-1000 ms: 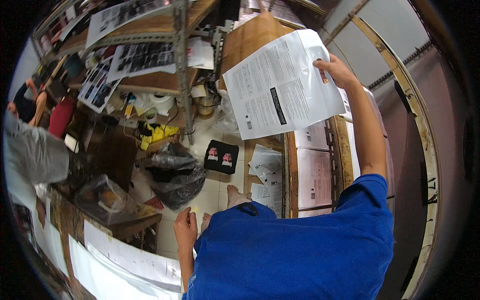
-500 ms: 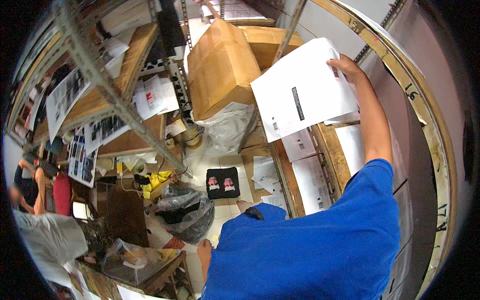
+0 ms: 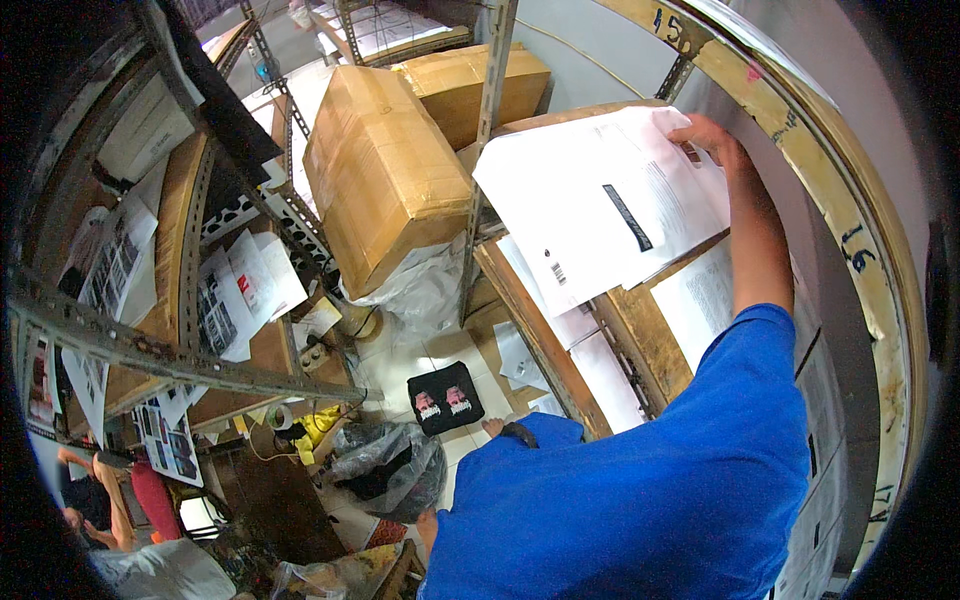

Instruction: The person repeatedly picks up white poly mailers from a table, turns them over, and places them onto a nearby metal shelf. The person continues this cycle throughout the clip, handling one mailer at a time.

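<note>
Up at two o'clock, the right hand (image 3: 704,138) clamps the white bag (image 3: 585,205) by its handle slot (image 3: 692,155) — likely so it spreads flat above the wooden rack (image 3: 660,345) — left hand unseen, its grip impossible to tell.

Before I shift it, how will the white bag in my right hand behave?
The white bag is probably floppy, since it looks like thin, flat sheeting. It's likely light for its size: your right hand holds it near one end. Being flat, it seems unlikely to roll.
</note>
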### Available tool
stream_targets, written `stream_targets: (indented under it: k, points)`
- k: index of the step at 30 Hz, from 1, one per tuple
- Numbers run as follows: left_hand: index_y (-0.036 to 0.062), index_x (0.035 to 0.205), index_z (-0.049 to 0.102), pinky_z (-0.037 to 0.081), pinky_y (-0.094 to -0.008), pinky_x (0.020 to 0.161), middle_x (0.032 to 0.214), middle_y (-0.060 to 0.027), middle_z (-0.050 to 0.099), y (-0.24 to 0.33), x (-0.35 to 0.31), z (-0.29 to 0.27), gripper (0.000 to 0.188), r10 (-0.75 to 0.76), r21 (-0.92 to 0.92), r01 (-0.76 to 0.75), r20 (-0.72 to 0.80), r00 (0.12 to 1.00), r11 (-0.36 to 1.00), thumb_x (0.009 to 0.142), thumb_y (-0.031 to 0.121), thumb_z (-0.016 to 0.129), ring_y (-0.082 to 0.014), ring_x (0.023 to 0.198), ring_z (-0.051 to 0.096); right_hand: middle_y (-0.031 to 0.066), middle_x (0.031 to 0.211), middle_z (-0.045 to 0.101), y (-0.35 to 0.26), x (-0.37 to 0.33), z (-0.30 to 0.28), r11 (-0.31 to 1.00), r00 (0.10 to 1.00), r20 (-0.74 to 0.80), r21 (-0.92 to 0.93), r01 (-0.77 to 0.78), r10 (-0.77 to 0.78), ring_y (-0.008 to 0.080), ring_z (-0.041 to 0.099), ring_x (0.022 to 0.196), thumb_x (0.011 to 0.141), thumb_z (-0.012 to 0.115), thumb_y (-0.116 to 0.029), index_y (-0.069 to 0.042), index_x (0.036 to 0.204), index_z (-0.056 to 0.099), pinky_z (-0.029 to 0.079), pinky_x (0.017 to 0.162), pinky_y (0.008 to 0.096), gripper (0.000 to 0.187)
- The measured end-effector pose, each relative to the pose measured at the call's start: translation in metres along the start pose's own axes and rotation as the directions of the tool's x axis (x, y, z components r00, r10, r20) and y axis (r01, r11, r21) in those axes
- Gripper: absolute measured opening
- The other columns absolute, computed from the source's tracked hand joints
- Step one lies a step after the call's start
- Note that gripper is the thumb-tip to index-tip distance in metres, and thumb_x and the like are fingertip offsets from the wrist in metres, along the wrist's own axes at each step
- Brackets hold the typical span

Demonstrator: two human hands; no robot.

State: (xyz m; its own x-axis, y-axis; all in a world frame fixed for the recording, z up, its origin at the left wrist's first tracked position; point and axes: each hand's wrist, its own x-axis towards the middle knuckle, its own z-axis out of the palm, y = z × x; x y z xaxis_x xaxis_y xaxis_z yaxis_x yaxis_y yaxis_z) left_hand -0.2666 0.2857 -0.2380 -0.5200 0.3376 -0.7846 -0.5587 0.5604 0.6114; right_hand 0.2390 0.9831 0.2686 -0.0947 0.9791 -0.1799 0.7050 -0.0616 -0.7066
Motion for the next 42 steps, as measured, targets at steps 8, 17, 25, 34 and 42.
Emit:
stream_targets:
  k: [8,17,25,34,42]
  points:
    - [0.0035,0.084,0.045,0.038,-0.0288,0.042,0.068,-0.0077,0.055,0.065,0.036,0.029,0.011,0.126,-0.119,-0.101,0.221,0.967,0.988,0.092,0.011,0.048,-0.0166,0.053,0.054,0.0077,0.092,0.068,0.068,0.032,-0.055,0.982,0.949,-0.3,-0.121,-0.141,0.1,0.0189,0.062,0.078,0.074,0.069,-0.013,-0.003,0.109,0.065,0.048,0.072,0.0344,0.036]
    - [0.0047,0.083,0.047,0.043,-0.0325,0.049,0.072,-0.0103,0.056,0.048,0.029,0.044,0.012,-0.092,-0.18,0.121,0.16,0.983,0.976,0.092,0.012,0.048,-0.0183,0.058,0.055,0.0092,0.095,0.068,0.074,0.035,-0.06,0.941,0.871,-0.49,-0.282,-0.19,0.029,0.0197,0.063,0.081,0.075,0.068,-0.015,-0.002,0.111,0.063,0.048,0.074,0.0342,0.039]
    - [0.0036,0.081,0.048,0.043,-0.033,0.05,0.071,-0.0103,0.057,0.056,0.017,0.05,0.016,-0.112,-0.085,0.119,0.081,0.99,0.989,0.093,0.014,0.048,-0.0184,0.058,0.054,0.0102,0.097,0.067,0.103,0.041,-0.054,0.928,0.825,-0.565,-0.292,-0.231,0.028,0.0203,0.063,0.083,0.077,0.068,-0.016,-0.002,0.114,0.062,0.049,0.076,0.0341,0.039]
    - [0.0023,0.079,0.049,0.044,-0.0336,0.051,0.071,-0.0102,0.057,0.067,0.015,0.044,0.02,-0.082,-0.051,0.086,0.077,0.994,0.995,0.094,0.016,0.048,-0.0184,0.057,0.054,0.0113,0.1,0.067,0.126,0.039,-0.056,0.922,0.787,-0.616,-0.283,-0.265,0.038,0.0209,0.063,0.086,0.079,0.067,-0.017,-0.002,0.116,0.061,0.049,0.078,0.034,0.04]
    - [0.0012,0.077,0.05,0.044,-0.0341,0.053,0.07,-0.0101,0.058,0.066,0.01,0.046,0.024,-0.074,-0.033,0.077,0.068,0.995,0.997,0.094,0.018,0.048,-0.0184,0.057,0.054,0.0123,0.103,0.067,0.125,0.034,-0.061,0.923,0.755,-0.655,-0.308,-0.228,-0.032,0.0215,0.064,0.088,0.081,0.066,-0.018,-0.002,0.118,0.059,0.05,0.079,0.0338,0.041]
